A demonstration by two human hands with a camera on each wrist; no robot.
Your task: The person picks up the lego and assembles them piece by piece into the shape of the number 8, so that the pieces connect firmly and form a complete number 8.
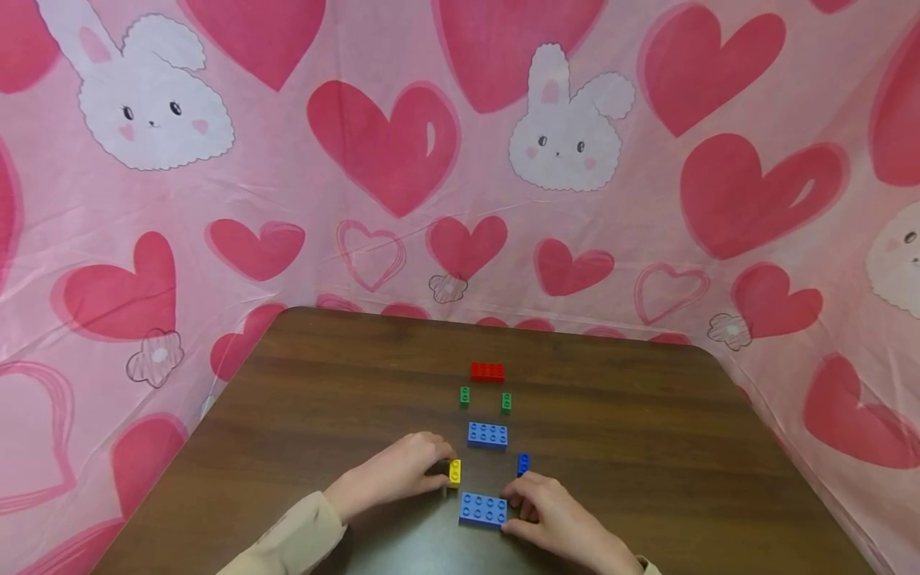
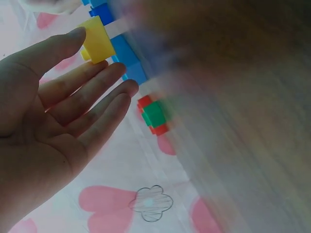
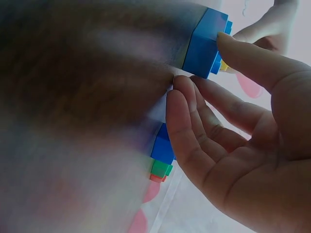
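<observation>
Between the thumb and index finger of my left hand point(image 1: 398, 473) is a small yellow building brick point(image 1: 455, 473), standing on the table; the left wrist view shows the thumb against the brick point(image 2: 98, 40). My right hand point(image 1: 552, 515) pinches the right end of the nearer light-blue brick point(image 1: 483, 509), which has two rows of studs. In the right wrist view, the thumb and index finger touch this brick point(image 3: 205, 43) while the other fingers curl loosely beside it. Just beyond the right hand lies a small dark-blue brick point(image 1: 523, 464), partly hidden by the fingers.
A second light-blue brick point(image 1: 487, 435) lies farther up the brown table point(image 1: 345, 375). Beyond it stand a left green brick point(image 1: 464, 396) and a right green brick point(image 1: 506, 402), then a red brick point(image 1: 487, 372). A pink heart-and-rabbit cloth point(image 1: 474, 168) hangs behind the table.
</observation>
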